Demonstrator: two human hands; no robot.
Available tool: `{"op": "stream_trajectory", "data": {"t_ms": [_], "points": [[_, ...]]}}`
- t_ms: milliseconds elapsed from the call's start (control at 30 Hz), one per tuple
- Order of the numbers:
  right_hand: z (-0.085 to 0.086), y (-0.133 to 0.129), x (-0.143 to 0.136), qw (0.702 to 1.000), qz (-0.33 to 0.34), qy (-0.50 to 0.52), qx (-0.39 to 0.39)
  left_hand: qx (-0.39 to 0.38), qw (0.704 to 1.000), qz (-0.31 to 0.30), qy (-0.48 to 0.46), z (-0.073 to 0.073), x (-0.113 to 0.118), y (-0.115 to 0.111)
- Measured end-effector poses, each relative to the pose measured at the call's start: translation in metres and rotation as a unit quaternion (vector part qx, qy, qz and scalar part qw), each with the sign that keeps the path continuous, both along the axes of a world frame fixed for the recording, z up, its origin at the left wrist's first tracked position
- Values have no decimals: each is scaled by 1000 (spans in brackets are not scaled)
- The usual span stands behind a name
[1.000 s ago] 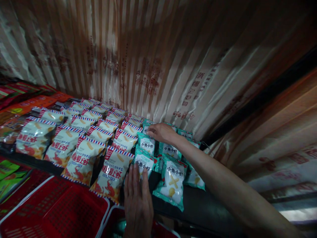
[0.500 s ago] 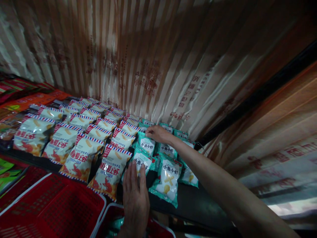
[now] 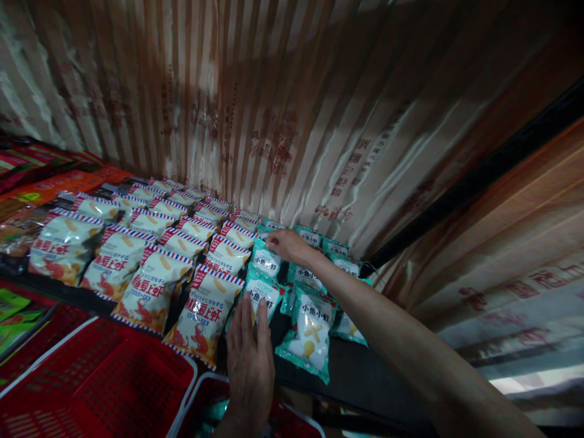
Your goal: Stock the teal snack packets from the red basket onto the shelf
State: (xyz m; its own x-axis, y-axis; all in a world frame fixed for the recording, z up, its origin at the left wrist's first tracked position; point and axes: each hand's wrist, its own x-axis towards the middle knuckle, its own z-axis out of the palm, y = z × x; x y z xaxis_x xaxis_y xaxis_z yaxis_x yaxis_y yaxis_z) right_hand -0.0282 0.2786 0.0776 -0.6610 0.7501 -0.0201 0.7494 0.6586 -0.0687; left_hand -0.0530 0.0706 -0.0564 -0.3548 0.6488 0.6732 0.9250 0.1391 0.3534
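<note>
Curtain (image 3: pixel 269 79): pleated, with printed red marks, behind both hands; a dark pole (image 3: pixel 460 194) slants up to the right of the grip
Shelf (image 3: pixel 360 371): black, under the bags, bare to the right of the left hand
Left hand (image 3: pixel 250 365): flat and wide, fingers straight, the tips over the lower part of the front green bag (image 3: pixel 263 292); it looks like steadying, not grasping
Right hand (image 3: pixel 292 245): fingers bunched narrow at the top edge of the second green bag (image 3: pixel 266 260), just beyond the left fingertips; whether they pinch it, I cannot tell
Column: both bags lean in line between the two hands, so their position looks nearly settled, with perhaps only small adjustment needed
Right of the grip: more green bags, one standing out in front (image 3: pixel 310 328), others partly hidden by the right forearm
Left of the grip: white bags (image 3: pixel 205 310) in slanting rows, the nearest just beside the left fingers, and orange packs (image 3: pixel 68 182) well apart
Below the grip: a large red basket (image 3: pixel 50 371) to the left of the left wrist; a second basket (image 3: pixel 292 423), partly behind that wrist, holds something green
</note>
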Motion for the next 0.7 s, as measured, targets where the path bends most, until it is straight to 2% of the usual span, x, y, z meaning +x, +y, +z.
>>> {"op": "stream_trajectory", "data": {"t_ms": [167,367,567,700], "points": [[2,-3,5,1000,12,19,7,-5,1000,6,-3,0,0,1],[2,-20,13,997,38,54,29,10,1000,11,12,3,3,2],[1,-31,16,994,72,79,34,6,1000,9,-12,1,2,1],[-1,-51,25,983,108,138,53,-5,1000,7,-11,-2,3,1]]}}
